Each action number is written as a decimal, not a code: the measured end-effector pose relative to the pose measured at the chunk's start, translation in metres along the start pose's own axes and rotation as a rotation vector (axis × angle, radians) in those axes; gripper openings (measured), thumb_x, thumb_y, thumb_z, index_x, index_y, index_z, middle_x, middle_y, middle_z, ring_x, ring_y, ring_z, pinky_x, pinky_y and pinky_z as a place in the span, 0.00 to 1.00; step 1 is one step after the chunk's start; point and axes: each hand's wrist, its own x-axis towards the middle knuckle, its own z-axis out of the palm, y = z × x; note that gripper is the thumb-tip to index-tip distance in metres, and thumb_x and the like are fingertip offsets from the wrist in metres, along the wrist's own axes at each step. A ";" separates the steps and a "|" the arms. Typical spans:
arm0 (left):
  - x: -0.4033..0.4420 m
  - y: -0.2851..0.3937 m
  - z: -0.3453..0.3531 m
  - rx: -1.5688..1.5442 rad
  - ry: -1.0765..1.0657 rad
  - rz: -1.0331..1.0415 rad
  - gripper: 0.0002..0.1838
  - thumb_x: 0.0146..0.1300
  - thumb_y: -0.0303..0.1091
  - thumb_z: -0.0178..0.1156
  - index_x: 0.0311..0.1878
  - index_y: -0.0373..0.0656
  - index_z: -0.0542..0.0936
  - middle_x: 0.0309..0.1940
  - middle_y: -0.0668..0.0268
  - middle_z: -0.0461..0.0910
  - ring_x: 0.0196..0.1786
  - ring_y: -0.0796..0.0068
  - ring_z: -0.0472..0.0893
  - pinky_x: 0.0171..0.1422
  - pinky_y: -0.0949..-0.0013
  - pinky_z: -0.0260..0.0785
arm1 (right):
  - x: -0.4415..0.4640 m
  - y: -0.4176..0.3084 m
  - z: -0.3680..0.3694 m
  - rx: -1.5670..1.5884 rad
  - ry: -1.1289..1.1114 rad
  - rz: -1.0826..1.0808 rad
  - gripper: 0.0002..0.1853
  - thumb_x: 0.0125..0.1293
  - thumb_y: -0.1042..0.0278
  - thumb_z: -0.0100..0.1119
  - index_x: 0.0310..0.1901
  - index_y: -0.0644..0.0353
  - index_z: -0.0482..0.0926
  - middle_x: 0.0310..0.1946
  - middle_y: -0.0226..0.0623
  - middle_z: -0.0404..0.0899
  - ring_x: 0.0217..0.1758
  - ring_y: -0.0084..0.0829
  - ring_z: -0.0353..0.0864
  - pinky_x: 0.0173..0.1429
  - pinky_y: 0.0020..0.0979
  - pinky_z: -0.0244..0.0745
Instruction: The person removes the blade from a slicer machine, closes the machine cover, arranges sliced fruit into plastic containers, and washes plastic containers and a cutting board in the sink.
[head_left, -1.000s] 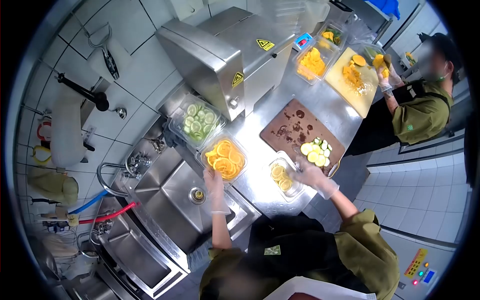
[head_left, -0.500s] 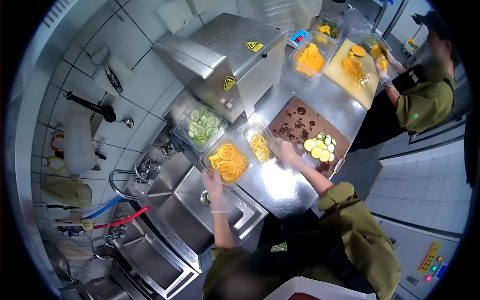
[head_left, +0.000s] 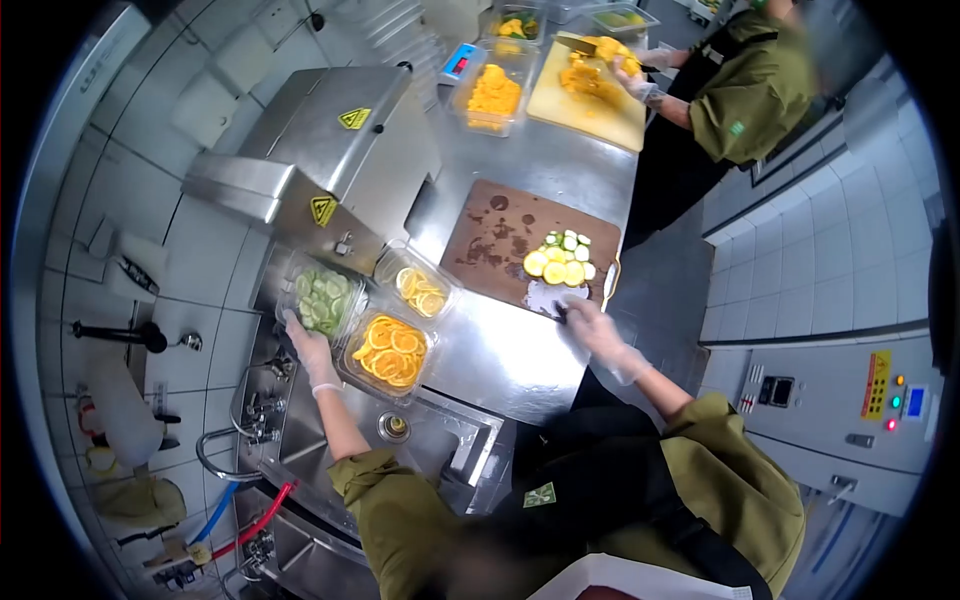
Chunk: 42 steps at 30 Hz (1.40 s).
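Note:
My gloved left hand (head_left: 312,354) grips the near left edge of a clear container of green slices (head_left: 322,300). To its right are a container of orange slices (head_left: 390,352) and one of lemon slices (head_left: 420,290). My gloved right hand (head_left: 598,335) is at the near edge of the brown cutting board (head_left: 490,245), its fingers closed at the dark handle of a knife (head_left: 561,311). The knife's pale blade lies on the board, below yellow-green rounds (head_left: 556,268) and smaller green-rimmed pieces (head_left: 568,240).
A steel machine (head_left: 330,130) stands behind the containers. A sink (head_left: 350,425) is at the near left. At the far end, a co-worker (head_left: 745,95) holds a knife and orange fruit over a pale board (head_left: 560,95), beside a container of orange pieces (head_left: 493,97) and a scale (head_left: 461,63).
The lemon container now sits beside the other two, against the machine side. My left hand moved from the orange slices to the green ones. My right hand left the lemon container for the knife.

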 end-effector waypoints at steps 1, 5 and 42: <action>0.001 0.003 -0.004 0.012 -0.049 0.045 0.31 0.55 0.18 0.47 0.65 0.27 0.58 0.65 0.42 0.58 0.69 0.49 0.59 0.74 0.59 0.49 | -0.002 0.030 -0.012 -0.032 0.104 0.086 0.17 0.68 0.61 0.49 0.55 0.57 0.74 0.52 0.46 0.77 0.55 0.37 0.76 0.58 0.33 0.71; -0.001 0.038 -0.026 0.257 0.100 0.055 0.30 0.58 0.24 0.51 0.66 0.30 0.60 0.65 0.43 0.60 0.68 0.48 0.60 0.72 0.57 0.52 | -0.005 0.098 -0.061 0.086 0.396 0.157 0.16 0.66 0.61 0.51 0.51 0.59 0.77 0.39 0.38 0.80 0.41 0.27 0.79 0.48 0.27 0.73; -0.163 0.348 0.215 0.358 -0.326 -0.332 0.28 0.54 0.55 0.56 0.44 0.37 0.77 0.44 0.54 0.76 0.49 0.55 0.77 0.55 0.59 0.69 | 0.110 0.229 -0.162 0.165 0.082 0.339 0.09 0.61 0.76 0.47 0.43 0.59 0.70 0.30 0.28 0.72 0.32 0.21 0.72 0.37 0.25 0.71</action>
